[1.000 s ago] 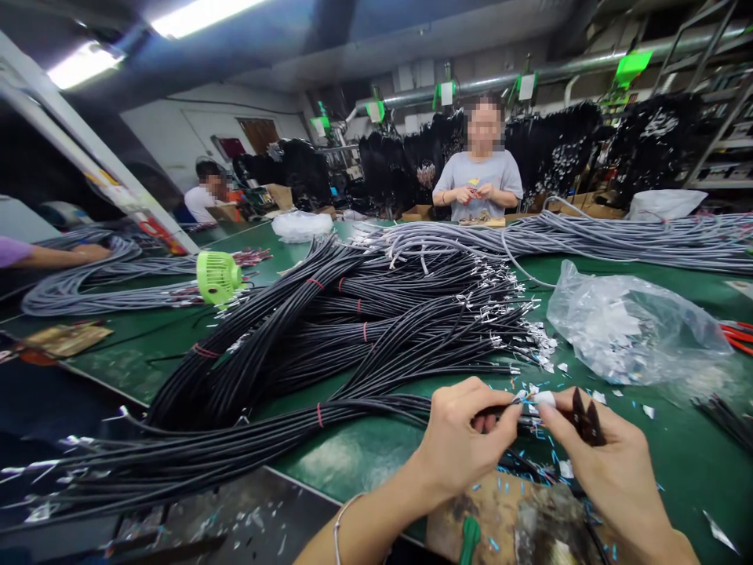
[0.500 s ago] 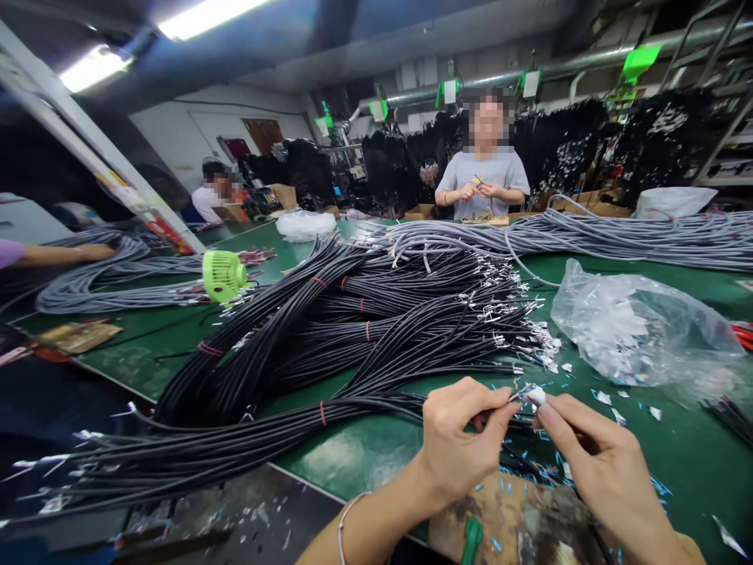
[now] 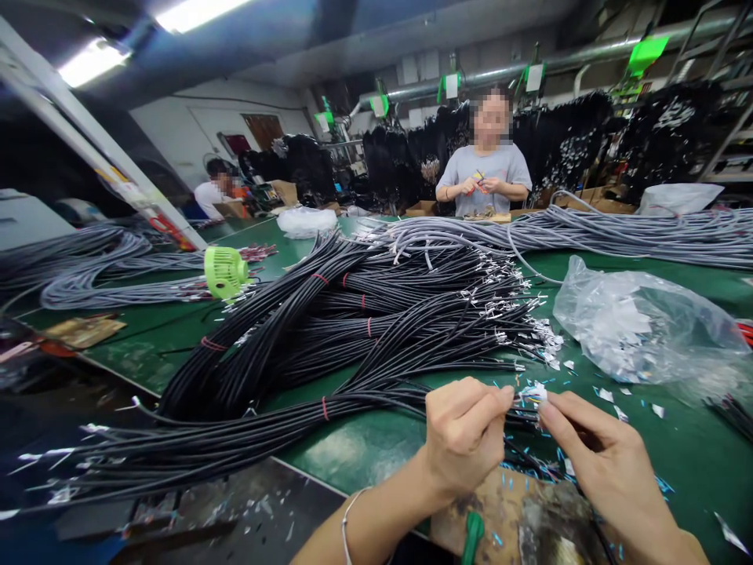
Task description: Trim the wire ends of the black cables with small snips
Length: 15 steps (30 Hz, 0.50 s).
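wire ends (image 3: 532, 393) at right grip (image 3: 609, 455)

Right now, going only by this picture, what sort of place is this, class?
Probably a cable-assembly workshop: bundles of long black cables spread across a green worktable, thick grey cables lie beyond them, and a person in a pale grey T-shirt works by hand at the far side.

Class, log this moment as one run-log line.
left hand: holding cable wires | right hand: pinching their white tip | nearby: stained board, clear plastic bag
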{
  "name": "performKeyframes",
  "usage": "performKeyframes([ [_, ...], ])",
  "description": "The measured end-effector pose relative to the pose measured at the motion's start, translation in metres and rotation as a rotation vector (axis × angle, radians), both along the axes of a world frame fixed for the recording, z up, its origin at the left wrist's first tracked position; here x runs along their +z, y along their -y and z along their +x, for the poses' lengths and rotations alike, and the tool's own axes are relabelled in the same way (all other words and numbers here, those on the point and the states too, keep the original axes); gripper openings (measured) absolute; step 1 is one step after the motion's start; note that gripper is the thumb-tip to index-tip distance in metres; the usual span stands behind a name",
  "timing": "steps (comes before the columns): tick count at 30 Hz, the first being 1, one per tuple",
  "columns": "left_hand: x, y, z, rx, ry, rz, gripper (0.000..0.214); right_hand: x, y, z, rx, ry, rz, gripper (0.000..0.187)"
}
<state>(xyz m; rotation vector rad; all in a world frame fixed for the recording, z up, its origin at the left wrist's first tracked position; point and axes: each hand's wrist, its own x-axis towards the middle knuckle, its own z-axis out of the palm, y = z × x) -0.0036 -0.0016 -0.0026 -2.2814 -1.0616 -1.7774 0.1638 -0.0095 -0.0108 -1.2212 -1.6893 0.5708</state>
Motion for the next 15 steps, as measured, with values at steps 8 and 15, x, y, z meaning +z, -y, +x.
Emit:
performKeyframes([
  [8, 0.013, 0.002, -0.002, -0.044, -0.009, -0.304, 0.016, -0.003, 0.001, 0.002, -0.103, -0.053, 0.009, 0.024],
  [15, 0.011, 0.001, -0.001, -0.081, 0.046, -0.316, 0.013, -0.001, -0.001, 0.000, -0.123, -0.204, -0.144, 0.026],
])
